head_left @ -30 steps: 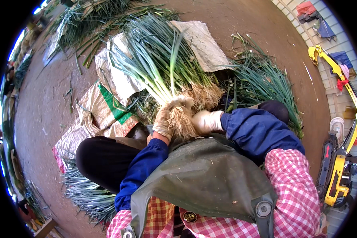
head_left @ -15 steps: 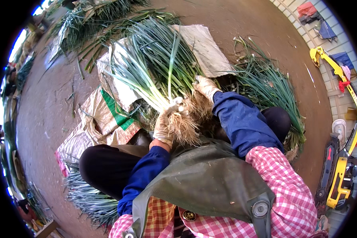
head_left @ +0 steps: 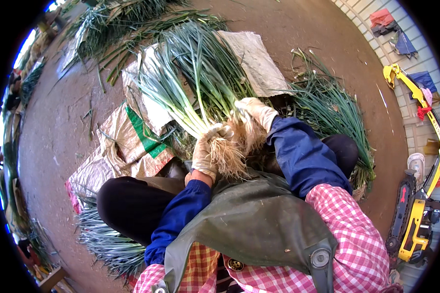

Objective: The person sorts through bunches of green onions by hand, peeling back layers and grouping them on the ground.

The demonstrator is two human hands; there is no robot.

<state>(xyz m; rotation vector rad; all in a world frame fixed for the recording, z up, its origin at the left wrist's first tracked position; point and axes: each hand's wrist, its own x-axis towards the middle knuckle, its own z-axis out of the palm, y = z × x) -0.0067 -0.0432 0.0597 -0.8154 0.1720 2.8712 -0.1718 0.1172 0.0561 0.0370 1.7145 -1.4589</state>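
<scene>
My left hand [head_left: 205, 152], in a pale glove, is closed round a small bunch of green onions [head_left: 187, 115] just above their shaggy roots [head_left: 227, 155]. The white stems lie in its grip and the leaves point away to the upper left. Just right of it, my gloved right hand [head_left: 259, 112] has its fingers bent round the root ends of stalks at the edge of a larger heap of green onions [head_left: 205, 63]. How many stalks it pinches is hidden by the glove and the roots.
Under the heap lie pale woven sacks [head_left: 256, 61], one with a green stripe [head_left: 144, 134]. More green onions [head_left: 330, 112] lie to the right, others [head_left: 112, 239] at lower left and far left. A yellow toy excavator [head_left: 413, 229] stands by the tiled strip at right.
My right hand has moved slightly inward, nearer the left hand, its fingers now over the stem bases. The left hand still holds its bunch, its fingers now covering more of the white ends.
</scene>
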